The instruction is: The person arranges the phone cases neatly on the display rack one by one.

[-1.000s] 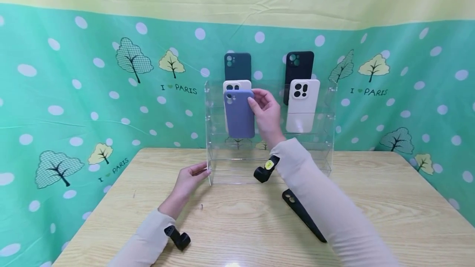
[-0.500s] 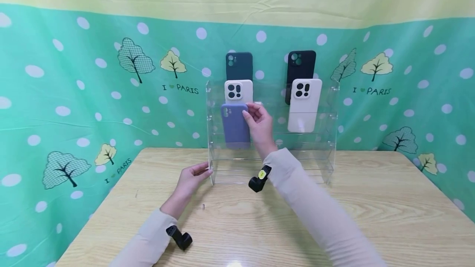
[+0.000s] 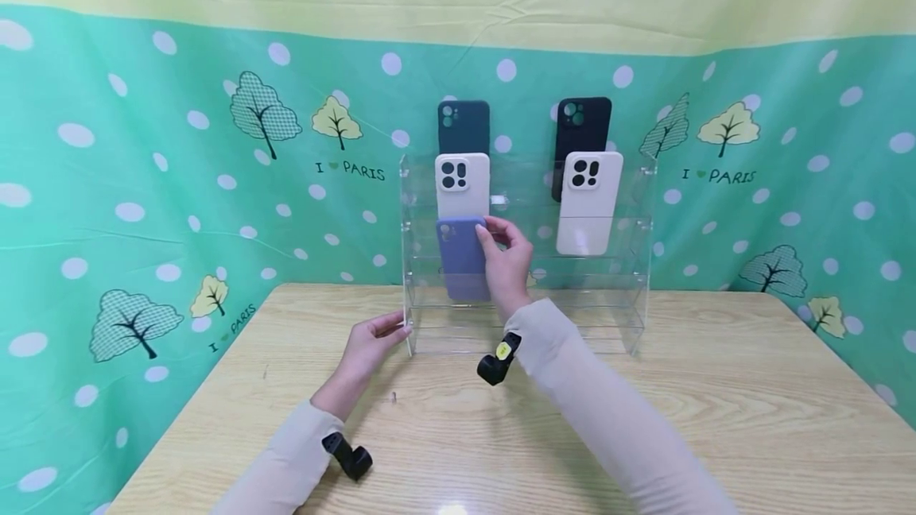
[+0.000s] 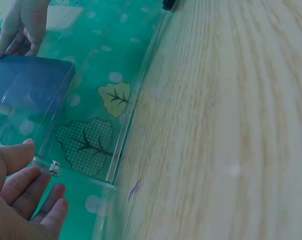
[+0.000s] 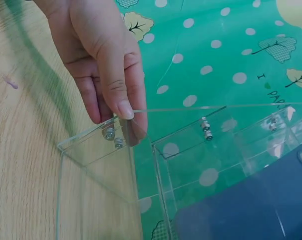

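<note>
A purple-blue phone case (image 3: 463, 269) stands in a lower tier at the left of a clear acrylic display stand (image 3: 639, 308). My right hand (image 3: 510, 265) pinches this case by its top right corner, thumb in front. In the right wrist view its lower part shows through the clear panels. My left hand (image 3: 368, 348) grips the edge of the stand's left side panel between thumb and fingers, as the right wrist view shows. Directly behind the purple case rises a white phone case (image 3: 462, 189), its lower part covered.
Higher on the stand are a dark green phone case (image 3: 463, 127) at left and a black phone case (image 3: 583, 125) at right. Another white phone case (image 3: 588, 205) leans before the black one. Wooden table (image 3: 444, 435) lies below; a patterned cloth (image 3: 179, 221) hangs behind.
My right hand has lowered the purple case from in front of the white one to a lower tier. The left hand keeps its grip. A black case on the table is now hidden by my right sleeve.
</note>
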Tool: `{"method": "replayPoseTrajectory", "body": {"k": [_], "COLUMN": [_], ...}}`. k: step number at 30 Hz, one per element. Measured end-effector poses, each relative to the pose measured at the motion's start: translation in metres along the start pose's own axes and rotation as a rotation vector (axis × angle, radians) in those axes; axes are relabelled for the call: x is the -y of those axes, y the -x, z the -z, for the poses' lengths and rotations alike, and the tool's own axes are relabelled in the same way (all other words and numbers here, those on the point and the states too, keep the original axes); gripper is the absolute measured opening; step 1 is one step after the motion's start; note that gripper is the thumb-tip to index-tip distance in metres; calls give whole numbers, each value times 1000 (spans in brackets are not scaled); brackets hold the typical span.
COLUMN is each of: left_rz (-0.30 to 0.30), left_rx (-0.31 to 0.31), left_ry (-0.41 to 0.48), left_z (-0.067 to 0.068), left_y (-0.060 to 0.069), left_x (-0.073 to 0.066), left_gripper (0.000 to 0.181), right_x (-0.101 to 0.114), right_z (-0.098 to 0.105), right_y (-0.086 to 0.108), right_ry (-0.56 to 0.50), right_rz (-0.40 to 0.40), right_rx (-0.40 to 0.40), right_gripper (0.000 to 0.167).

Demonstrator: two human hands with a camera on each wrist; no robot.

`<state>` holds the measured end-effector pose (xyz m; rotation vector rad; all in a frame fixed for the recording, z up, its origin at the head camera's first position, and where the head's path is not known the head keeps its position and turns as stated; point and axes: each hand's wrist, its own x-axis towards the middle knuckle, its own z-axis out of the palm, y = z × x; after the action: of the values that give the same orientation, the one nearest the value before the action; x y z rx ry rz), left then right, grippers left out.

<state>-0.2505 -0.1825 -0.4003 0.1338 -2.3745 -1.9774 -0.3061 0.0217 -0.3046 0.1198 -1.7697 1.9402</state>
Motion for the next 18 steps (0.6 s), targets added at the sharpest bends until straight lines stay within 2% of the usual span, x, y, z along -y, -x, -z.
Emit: {"method": "replayPoseTrajectory", "body": {"k": [9, 18], "left_rz": [-1, -13], "left_rx": [-4, -10], "left_ry": [-3, -13], "left_z": [1, 0], "left_y": [1, 3], "left_x": [0, -3], "left_gripper": [39, 39], "right_x": [0, 5], "right_z": [-3, -4], "right_y": [1, -2], "right_ry": [16, 86], "right_rz": [-66, -53], "right_rx": [-30, -63], "right_gripper": [22, 19]}}
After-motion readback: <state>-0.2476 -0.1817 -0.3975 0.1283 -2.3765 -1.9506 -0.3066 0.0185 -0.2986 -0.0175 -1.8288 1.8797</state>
